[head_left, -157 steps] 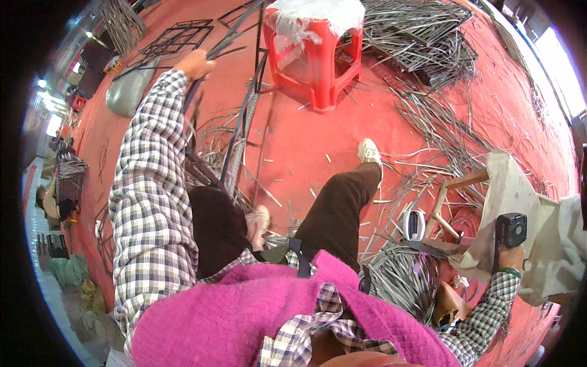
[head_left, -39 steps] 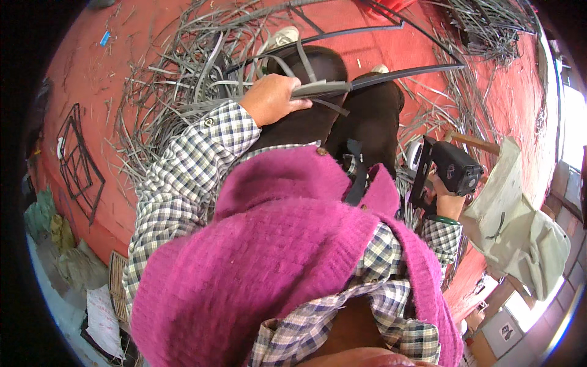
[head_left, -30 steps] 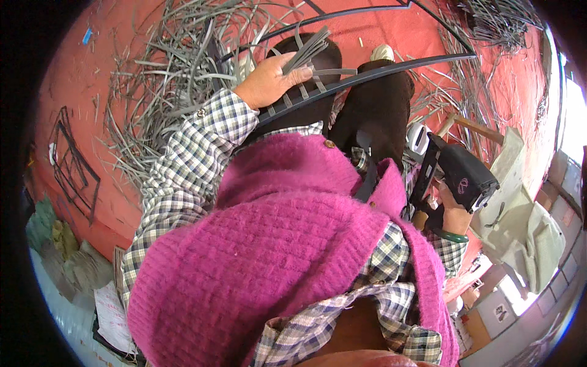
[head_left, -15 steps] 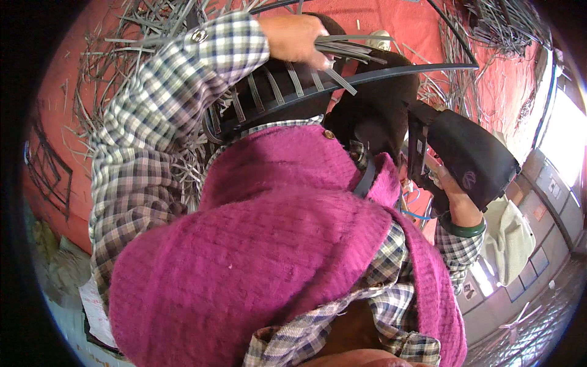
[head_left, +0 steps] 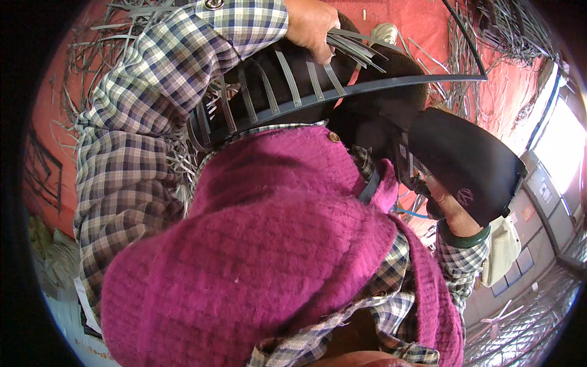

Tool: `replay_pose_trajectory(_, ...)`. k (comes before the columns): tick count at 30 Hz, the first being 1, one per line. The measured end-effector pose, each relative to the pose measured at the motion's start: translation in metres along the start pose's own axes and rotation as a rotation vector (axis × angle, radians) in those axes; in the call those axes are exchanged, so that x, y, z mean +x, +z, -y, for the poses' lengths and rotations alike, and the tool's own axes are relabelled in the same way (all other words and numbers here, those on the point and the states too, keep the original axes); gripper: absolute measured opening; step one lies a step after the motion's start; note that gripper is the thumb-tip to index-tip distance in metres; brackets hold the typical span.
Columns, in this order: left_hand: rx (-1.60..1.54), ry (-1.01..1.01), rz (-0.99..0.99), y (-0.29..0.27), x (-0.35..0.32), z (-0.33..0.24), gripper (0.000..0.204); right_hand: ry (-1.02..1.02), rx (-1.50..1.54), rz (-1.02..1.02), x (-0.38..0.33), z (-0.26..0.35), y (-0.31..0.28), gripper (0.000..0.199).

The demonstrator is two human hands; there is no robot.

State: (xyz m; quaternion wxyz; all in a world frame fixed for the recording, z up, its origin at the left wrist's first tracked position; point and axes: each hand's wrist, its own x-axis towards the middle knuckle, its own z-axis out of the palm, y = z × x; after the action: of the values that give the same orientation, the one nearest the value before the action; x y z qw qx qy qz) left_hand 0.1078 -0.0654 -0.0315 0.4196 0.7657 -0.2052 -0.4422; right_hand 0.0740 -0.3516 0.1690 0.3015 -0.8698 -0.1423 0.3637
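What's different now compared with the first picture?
The left hand has let go of dark bars, moved right, and now holds a bundle of grey strips. A dark frame now spans the legs. Unchanged: the right hand grips the black tool.

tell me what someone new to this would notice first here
The magenta knitted garment fills the lower middle of the view. Just above it, a dark curved bar carries a row of grey strips, with the left grip holding a bundle of loose strips beyond. On the right, the right grip holds a bulky black tool.
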Motion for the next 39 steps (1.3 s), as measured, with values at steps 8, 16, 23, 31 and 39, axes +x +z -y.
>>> replay_pose_trajectory(8,0.048,0.066,0.032,0.002,0.001,-0.001,0.03,-0.061,-0.196,0.176,0.017,0.006,0.009,0.033)
replay_pose_trajectory(16,0.015,0.147,0.076,0.006,-0.002,-0.003,0.028,0.006,-0.496,0.374,0.032,0.013,0.011,0.038)
replay_pose_trajectory(23,0.019,0.103,0.058,0.009,-0.009,-0.021,0.026,-0.056,-0.091,0.401,0.025,0.003,0.0,0.042)
replay_pose_trajectory(31,-0.003,0.111,0.064,0.01,-0.008,-0.023,0.023,0.099,0.34,0.423,0.021,-0.003,0.008,0.043)
replay_pose_trajectory(39,-0.02,0.116,0.084,0.011,-0.008,-0.026,0.022,-0.037,0.037,0.384,0.028,0.012,0.004,0.031)
